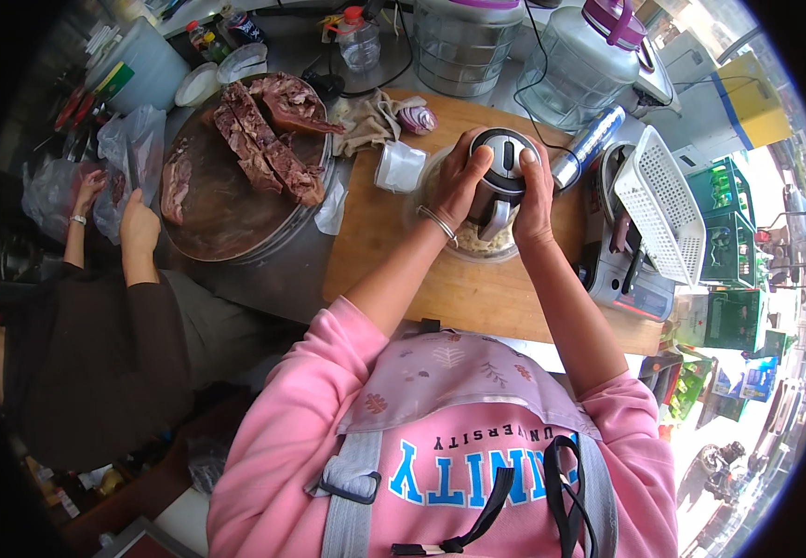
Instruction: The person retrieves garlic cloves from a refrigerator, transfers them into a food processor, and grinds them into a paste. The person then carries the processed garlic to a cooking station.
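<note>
Both of my hands grip the dark and silver motor head [497, 187] of an electric food chopper. My left hand [460, 178] wraps one side, with its thumb on the silver top. My right hand [535, 199] clasps the other side, its thumb also on top. Beneath sits a clear bowl [497, 252] holding pale chopped food; my hands and the motor head hide much of it. The chopper stands on a wooden board [389, 258]. Beside it on the board are a white tissue-like stack [401, 166] and a cut red onion [417, 119], near a crumpled cloth [364, 127].
At left, a co-worker's hand [139, 227] holds a knife beside plastic bags. Meat slabs [249, 139] lie on a round chopping block [214, 227]. Large clear jars [469, 52] stand behind. Right are a foil-coloured roll [590, 145], a white basket [664, 209] and a black-handled knife [633, 270]. A black cord [542, 77] reaches the chopper.
</note>
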`<state>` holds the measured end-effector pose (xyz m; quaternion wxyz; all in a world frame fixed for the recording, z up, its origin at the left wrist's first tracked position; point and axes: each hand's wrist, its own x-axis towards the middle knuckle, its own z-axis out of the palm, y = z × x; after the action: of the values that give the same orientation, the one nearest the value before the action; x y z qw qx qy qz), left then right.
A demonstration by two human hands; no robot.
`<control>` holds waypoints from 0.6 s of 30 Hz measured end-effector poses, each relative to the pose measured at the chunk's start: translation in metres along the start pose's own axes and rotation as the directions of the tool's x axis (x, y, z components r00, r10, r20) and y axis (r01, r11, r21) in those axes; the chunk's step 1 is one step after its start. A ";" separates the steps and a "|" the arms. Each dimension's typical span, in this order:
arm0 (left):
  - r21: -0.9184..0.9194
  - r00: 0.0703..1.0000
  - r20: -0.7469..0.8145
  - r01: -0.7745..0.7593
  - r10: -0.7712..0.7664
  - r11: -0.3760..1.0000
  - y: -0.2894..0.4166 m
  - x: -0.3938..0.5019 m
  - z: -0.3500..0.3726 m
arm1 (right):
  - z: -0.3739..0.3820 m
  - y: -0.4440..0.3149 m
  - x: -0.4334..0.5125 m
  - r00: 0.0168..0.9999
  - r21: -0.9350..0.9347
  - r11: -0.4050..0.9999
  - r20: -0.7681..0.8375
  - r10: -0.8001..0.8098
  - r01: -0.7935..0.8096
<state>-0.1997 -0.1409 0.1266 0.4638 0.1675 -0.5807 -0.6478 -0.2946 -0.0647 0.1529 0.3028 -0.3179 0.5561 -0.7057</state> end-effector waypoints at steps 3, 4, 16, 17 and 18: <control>-0.034 0.999 0.010 0.041 -0.041 0.999 -0.004 0.006 -0.001 | 0.003 -0.002 -0.009 1.000 0.001 1.000 -0.019 0.009 -0.009; -0.055 0.999 0.010 0.048 -0.048 0.997 -0.005 0.007 -0.001 | 0.000 0.002 -0.007 1.000 0.036 0.999 -0.013 0.018 -0.018; -0.134 0.997 -0.013 0.073 -0.075 0.988 -0.003 0.003 0.001 | 0.000 0.000 -0.006 0.997 0.120 0.990 0.024 0.076 -0.078; -0.132 0.996 -0.018 0.080 -0.083 0.988 -0.003 0.002 0.001 | 0.000 0.001 -0.006 0.996 0.116 0.990 0.027 0.080 -0.082; -0.129 0.995 -0.024 0.090 -0.093 0.988 -0.002 0.001 0.000 | 0.000 0.002 -0.007 0.997 0.108 0.992 0.023 0.069 -0.071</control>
<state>-0.2015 -0.1416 0.1248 0.4521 0.1738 -0.5228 -0.7015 -0.2907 -0.0598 0.1505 0.3496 -0.2876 0.5248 -0.7209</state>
